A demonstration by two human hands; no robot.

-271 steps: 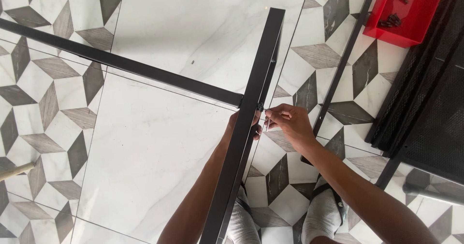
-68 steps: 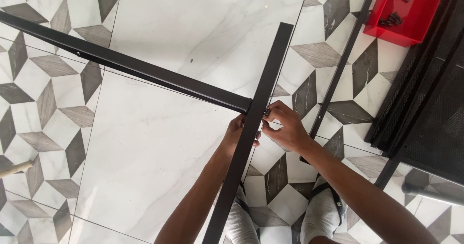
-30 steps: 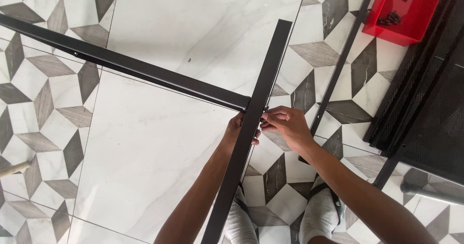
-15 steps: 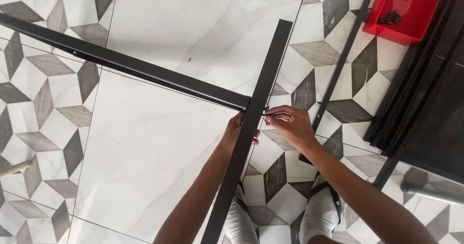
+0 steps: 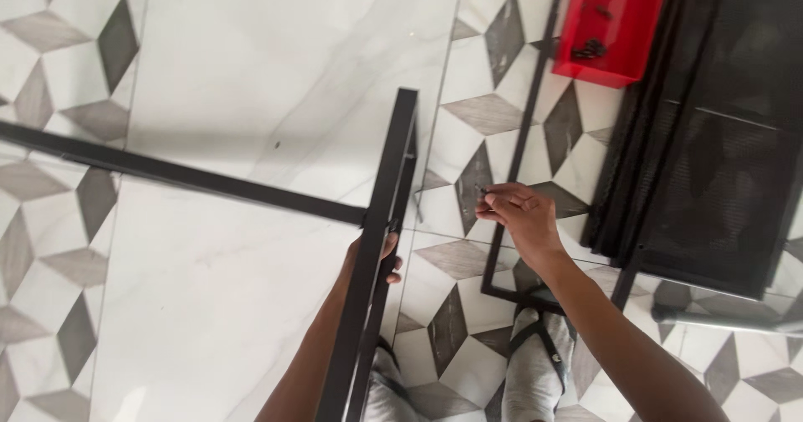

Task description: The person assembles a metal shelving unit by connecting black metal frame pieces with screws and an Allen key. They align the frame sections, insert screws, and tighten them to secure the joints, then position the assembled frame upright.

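Observation:
My left hand [image 5: 374, 259] grips an upright black metal post [image 5: 376, 246] just below the spot where a long black crossbar [image 5: 176, 173] meets it from the left. My right hand [image 5: 517, 217] hovers to the right of the post, apart from it, with thumb and fingertips pinched on a small dark piece that looks like a screw [image 5: 482, 192]. Both my forearms reach up from the bottom of the view.
A red plastic tray [image 5: 615, 20] with several small dark fasteners sits at the top right on the patterned tile floor [image 5: 209, 79]. Black mesh panels and frame parts [image 5: 711, 138] are stacked at the right. A thin black frame piece [image 5: 523, 146] lies on the floor. My feet [image 5: 527, 372] show below.
My right hand has pulled away from the joint to the right, pinching a small piece. The view has shifted, so the post and crossbar sit lower and further left. My left hand still holds the post.

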